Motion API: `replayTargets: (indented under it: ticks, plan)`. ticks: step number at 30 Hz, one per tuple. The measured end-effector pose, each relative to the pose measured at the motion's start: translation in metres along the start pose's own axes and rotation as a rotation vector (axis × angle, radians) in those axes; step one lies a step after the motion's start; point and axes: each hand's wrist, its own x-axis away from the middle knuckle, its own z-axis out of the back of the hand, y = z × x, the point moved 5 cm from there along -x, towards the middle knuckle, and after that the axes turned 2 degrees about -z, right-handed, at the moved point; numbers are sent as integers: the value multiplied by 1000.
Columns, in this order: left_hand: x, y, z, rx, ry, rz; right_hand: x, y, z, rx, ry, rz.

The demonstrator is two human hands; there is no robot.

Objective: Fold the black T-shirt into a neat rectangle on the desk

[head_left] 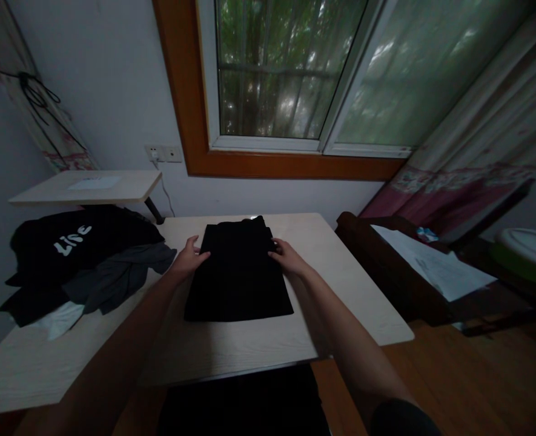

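A folded black garment (pixel 240 278) lies flat on the pale wooden table (pixel 340 272), its wider edge towards me. I cannot tell whether it is a shirt or trousers. At its left edge my left hand (pixel 189 259) grips the cloth, thumb on top and fingers at the side. My right hand (pixel 290 257) does likewise at the right edge, a little below the top, with its thumb over the fabric. The fingertips of both hands are partly hidden by the cloth.
Left of me sits a loose pile of clothes (pixel 81 248), black, grey and white, under a raised shelf (pixel 135 181). A socket (pixel 163 153) with a cable is on the wall. To the right, a dark wooden piece of furniture (pixel 372 260) carries white paper (pixel 435 266).
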Motion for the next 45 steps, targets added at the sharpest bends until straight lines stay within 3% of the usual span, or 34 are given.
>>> replayTargets:
  ticks: [6,10,13,19,22,24,26,33,36,39,45]
  plan:
    - [29,15,-1,-51,-130,-25,21,-6,-9,82,-32,-60]
    - [51,23,4,-19,-204,-63,35,-13,-14,40,-136,-29]
    - [70,21,7,18,-281,-93,53,-15,-21,-53,-332,-106]
    - [118,11,23,81,-464,-126,103,-20,-34,-190,-845,-292]
    - [136,10,30,103,-561,-88,114,-23,-32,-204,-972,-358]
    - [138,10,34,103,-536,-59,111,-25,-26,-210,-936,-360]
    - [131,8,37,121,-443,-21,99,-27,-18,-209,-805,-320]
    - [79,-15,25,371,-162,149,59,-17,-13,-306,-377,-222]
    - [58,-18,20,362,-60,99,49,-6,-18,-325,-254,-219]
    - [46,-15,15,422,-33,53,41,-4,-20,-350,-164,-178]
    - [39,6,21,660,20,-24,26,-26,-1,-243,-6,24]
